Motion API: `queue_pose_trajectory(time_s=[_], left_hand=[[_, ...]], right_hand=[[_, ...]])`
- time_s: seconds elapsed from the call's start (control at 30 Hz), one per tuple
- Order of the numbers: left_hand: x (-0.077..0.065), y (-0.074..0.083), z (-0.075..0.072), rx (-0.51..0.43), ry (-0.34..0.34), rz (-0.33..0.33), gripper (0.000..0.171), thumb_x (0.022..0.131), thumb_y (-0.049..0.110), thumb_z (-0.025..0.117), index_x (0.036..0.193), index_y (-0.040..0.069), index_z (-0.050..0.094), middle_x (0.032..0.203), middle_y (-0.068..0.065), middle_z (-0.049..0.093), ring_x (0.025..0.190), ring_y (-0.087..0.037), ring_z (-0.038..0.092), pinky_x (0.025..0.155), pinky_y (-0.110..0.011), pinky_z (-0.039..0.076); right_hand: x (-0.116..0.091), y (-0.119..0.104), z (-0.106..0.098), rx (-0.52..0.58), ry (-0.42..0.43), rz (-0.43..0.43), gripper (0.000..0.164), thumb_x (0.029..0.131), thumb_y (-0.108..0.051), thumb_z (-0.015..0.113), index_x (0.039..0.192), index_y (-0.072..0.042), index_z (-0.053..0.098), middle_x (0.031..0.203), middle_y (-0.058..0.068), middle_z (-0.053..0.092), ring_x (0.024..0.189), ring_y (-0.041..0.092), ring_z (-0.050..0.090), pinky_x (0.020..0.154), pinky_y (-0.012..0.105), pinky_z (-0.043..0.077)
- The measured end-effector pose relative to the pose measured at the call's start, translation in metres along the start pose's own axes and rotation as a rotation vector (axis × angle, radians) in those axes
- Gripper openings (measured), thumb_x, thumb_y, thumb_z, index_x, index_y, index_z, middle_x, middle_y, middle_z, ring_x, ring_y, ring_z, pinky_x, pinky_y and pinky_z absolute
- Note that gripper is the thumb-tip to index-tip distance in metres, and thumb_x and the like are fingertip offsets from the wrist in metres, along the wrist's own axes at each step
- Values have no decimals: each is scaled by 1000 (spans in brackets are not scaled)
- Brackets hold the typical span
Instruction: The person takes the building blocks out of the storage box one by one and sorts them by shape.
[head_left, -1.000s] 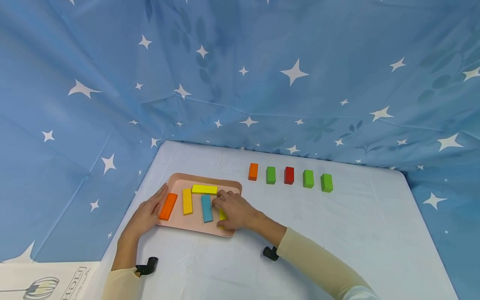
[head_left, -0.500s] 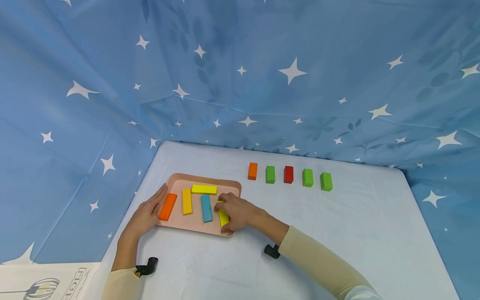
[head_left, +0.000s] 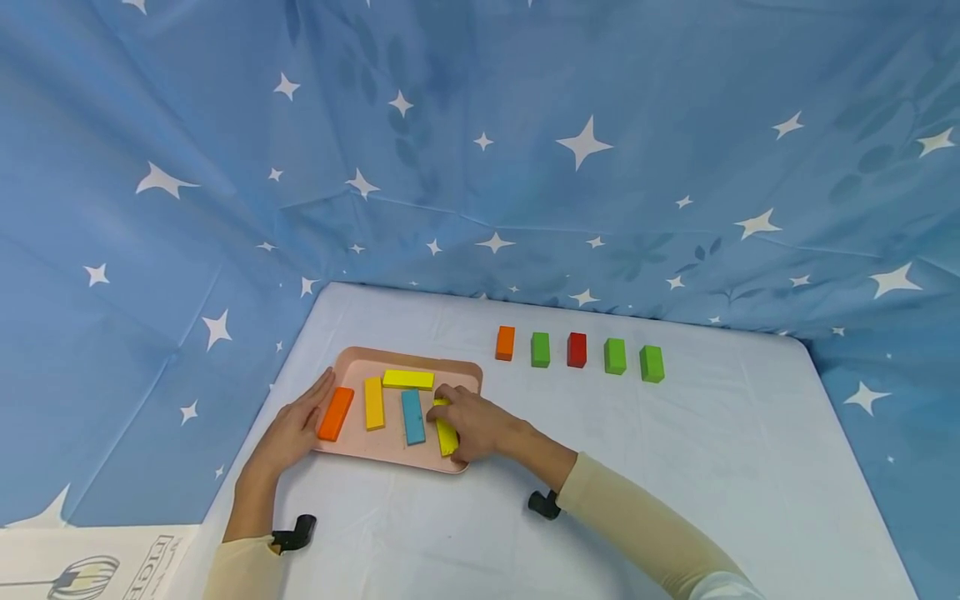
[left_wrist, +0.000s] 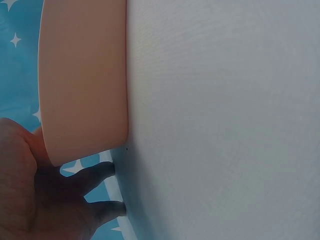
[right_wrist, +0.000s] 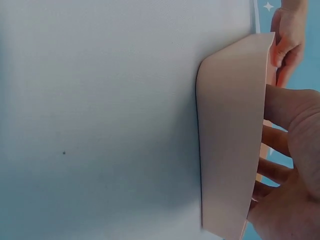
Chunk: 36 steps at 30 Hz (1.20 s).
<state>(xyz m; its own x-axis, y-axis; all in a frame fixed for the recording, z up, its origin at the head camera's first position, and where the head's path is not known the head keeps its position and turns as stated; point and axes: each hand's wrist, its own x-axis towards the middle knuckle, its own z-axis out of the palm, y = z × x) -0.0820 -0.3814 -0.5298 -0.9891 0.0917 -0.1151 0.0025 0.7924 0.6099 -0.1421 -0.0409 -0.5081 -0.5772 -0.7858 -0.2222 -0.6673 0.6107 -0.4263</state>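
My right hand (head_left: 478, 423) reaches over the right side of a pink tray (head_left: 352, 447), its fingers and thumb bent around a yellow block (head_left: 446, 435) that lies inside. In the right wrist view, the tray's wall (right_wrist: 230, 110) hides that block and the fingertips. My left hand (head_left: 291, 429) rests against the tray's left side with long, extended fingers. An orange block (head_left: 336, 414) lies just inside the tray beside it. Between the hands are a darker yellow block (head_left: 374, 403), a blue block (head_left: 413, 417) and a yellow block lying crosswise (head_left: 408, 379).
Behind and right of the tray, a spaced row of blocks stands on the white table (head_left: 675, 467): an orange one (head_left: 506, 342), a red one (head_left: 577, 350) and three green ones (head_left: 615, 356). A blue starry curtain (head_left: 480, 192) borders the table's back and left.
The yellow block under my right hand shows more fully and has shifted slightly along with the fingers, which have moved a little. My left hand and the other blocks stay put.
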Motion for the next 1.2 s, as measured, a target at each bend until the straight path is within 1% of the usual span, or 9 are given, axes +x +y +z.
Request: queue_pose_trajectory(time_s=[0.07, 0.17, 0.37, 0.57, 0.77, 0.93, 1.03, 1.1, 1.2], left_hand=[[0, 0, 0, 2, -1, 0, 62, 110, 8, 45, 167, 19, 22, 175, -4, 19, 159, -41, 24, 124, -64, 26], [0, 0, 1, 4, -1, 2, 62, 110, 8, 45, 167, 18, 22, 175, -5, 19, 158, -41, 24, 124, -64, 26], [0, -1, 1, -3, -2, 3, 63, 110, 7, 45, 167, 19, 22, 175, -5, 19, 158, -41, 24, 124, -65, 26], [0, -1, 1, -12, -2, 0, 63, 110, 9, 46, 167, 19, 21, 175, -4, 19, 159, -41, 23, 124, -64, 25], [1, 0, 1, -5, -3, -4, 62, 111, 12, 46, 167, 20, 21, 175, -4, 19, 159, -41, 23, 124, -65, 25], [1, 0, 1, -12, -7, 3, 62, 111, 11, 46, 167, 19, 20, 175, -5, 18, 159, -41, 22, 124, -65, 25], [1, 0, 1, -13, -5, 7, 63, 110, 10, 46, 167, 19, 21, 175, -5, 19, 159, -41, 23, 124, -65, 25], [1, 0, 1, -15, -3, 4, 63, 110, 10, 46, 167, 20, 20, 175, -4, 19, 159, -42, 22, 124, -66, 25], [0, 1, 0, -12, 9, 6, 62, 110, 9, 46, 167, 18, 22, 175, -5, 21, 158, -43, 24, 124, -66, 25]], right_hand=[[-1, -1, -1, 48, 10, -7, 65, 81, -24, 90, 141, -22, 66, 148, 3, 48, 123, 18, 49, 103, 23, 52], [-2, -2, -3, 122, 20, -17, 68, 80, -21, 90, 143, -19, 64, 148, 3, 47, 124, 16, 47, 102, 20, 51], [-8, -6, -9, 231, 37, 0, 72, 77, -16, 92, 144, -17, 64, 150, 4, 45, 128, 15, 45, 102, 19, 52], [-18, -2, -16, 243, 90, 8, 75, 75, -15, 92, 144, -14, 63, 148, 4, 46, 125, 16, 47, 100, 20, 55], [-32, 11, -23, 263, 157, -4, 82, 77, -17, 93, 150, -9, 54, 147, 6, 45, 123, 18, 51, 103, 30, 57], [-49, 23, -27, 262, 173, 62, 91, 79, -16, 91, 157, -10, 45, 154, 6, 45, 120, 18, 57, 102, 34, 59], [-59, 31, -27, 272, 182, 105, 92, 78, -12, 90, 157, -11, 45, 155, 6, 46, 121, 19, 57, 102, 35, 59], [-66, 36, -28, 281, 191, 135, 92, 76, -9, 90, 157, -12, 46, 155, 5, 46, 123, 19, 57, 102, 36, 60], [-77, 42, -28, 283, 210, 170, 93, 73, -7, 90, 156, -14, 48, 155, 3, 47, 128, 21, 55, 103, 40, 59]])
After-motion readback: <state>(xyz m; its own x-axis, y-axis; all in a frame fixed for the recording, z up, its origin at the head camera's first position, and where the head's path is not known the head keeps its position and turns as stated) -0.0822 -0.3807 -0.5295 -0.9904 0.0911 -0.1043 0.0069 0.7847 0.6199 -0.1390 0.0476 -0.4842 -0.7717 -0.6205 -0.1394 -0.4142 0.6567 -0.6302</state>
